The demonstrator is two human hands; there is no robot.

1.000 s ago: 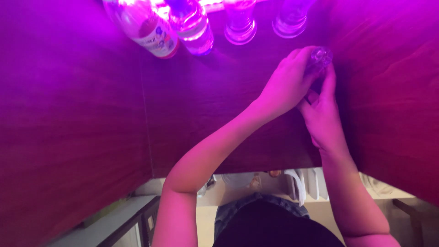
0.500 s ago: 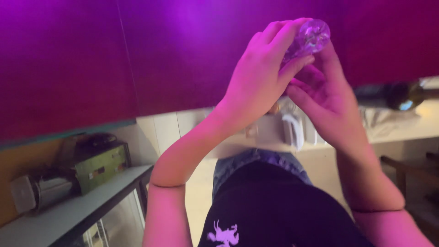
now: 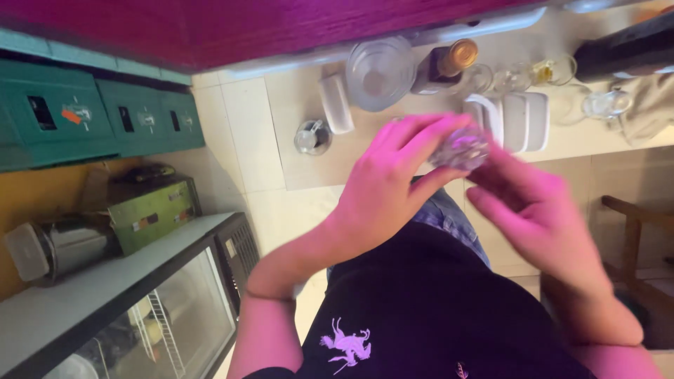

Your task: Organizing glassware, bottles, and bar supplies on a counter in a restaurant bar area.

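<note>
Glass, clear and faceted, sits between your two hands: a small glass (image 3: pixel 460 149) held out in front of your torso, above the tiled floor (image 3: pixel 232 140) and short of the low shelf (image 3: pixel 309 172) beyond it. Your left hand (image 3: pixel 393 186) is closed around it, fingers wrapped over its near side. Your right hand (image 3: pixel 540 214) lies against its far side with the fingers partly extended; motion blur prevents a finding on whether that hand grips or only steadies.

Step in hand, by my judgement: you are carrying or turning the glass in both hands, with nothing set down.

On the shelf stand an upturned glass bowl (image 3: pixel 379 70), a dark bottle with a gold cap (image 3: pixel 442 67), a stack of white containers (image 3: pixel 516 119) and several other glasses (image 3: pixel 554 70). Green crates (image 3: pixel 91 116) line the wall to your left; a glass-fronted cabinet (image 3: pixel 168 309) stands below.

Any next move calls for one firm grip before the other hand releases, and a bare patch among the crowded glassware.
</note>
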